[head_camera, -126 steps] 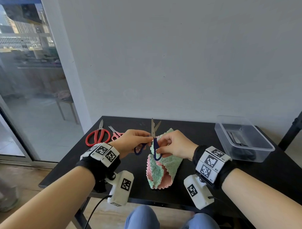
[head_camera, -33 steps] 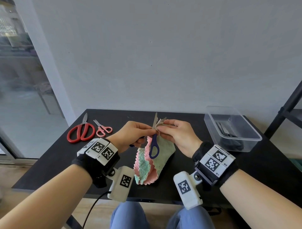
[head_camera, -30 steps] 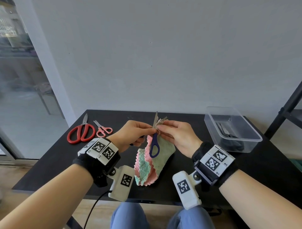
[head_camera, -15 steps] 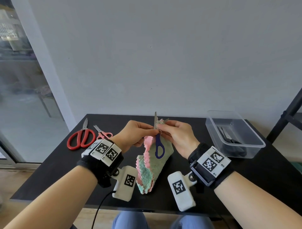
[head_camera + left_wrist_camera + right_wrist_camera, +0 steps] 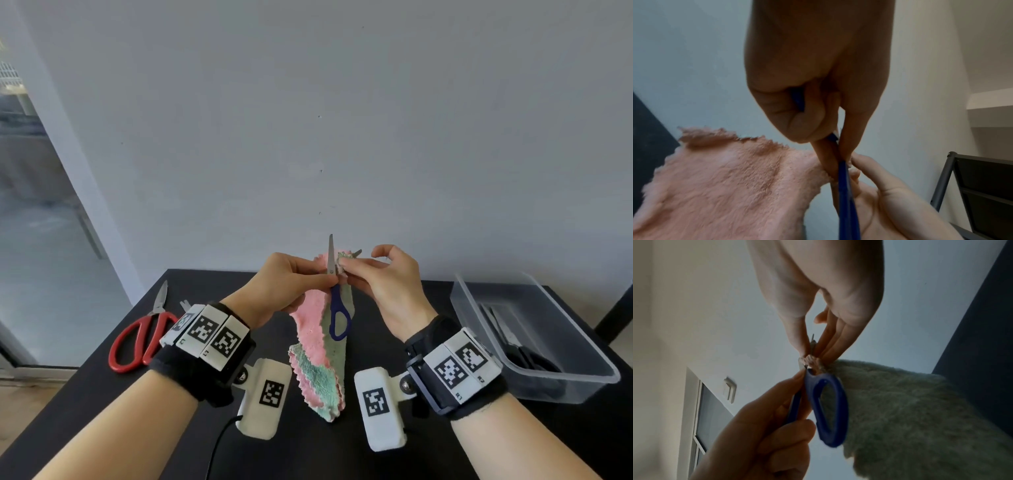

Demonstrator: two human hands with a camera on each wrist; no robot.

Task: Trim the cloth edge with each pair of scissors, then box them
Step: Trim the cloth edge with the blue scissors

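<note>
Blue-handled scissors (image 5: pixel 337 310) point blades-up over the middle of the black table (image 5: pixel 394 455). My left hand (image 5: pixel 322 279) grips one handle, and the other loop (image 5: pixel 828 410) hangs free. A pink and green cloth (image 5: pixel 317 346) hangs down from both hands. Its top edge lies between the parted blades, where my right hand (image 5: pixel 349 265) pinches it with thumb and fingertips. The left wrist view shows the pink side of the cloth (image 5: pixel 725 178); its green side (image 5: pixel 910 410) fills the right wrist view.
Large red scissors (image 5: pixel 137 339) lie on the table at the left. Small pink scissors (image 5: pixel 185 304) beside them are mostly hidden behind my left wristband. A clear plastic box (image 5: pixel 561 383) at the right holds black-handled scissors (image 5: pixel 524 356). A wall stands behind the table.
Both hands have risen with the scissors and cloth, which now hangs higher off the table. Four seconds ago my right hand was at the scissors' handle; now it pinches the cloth edge.
</note>
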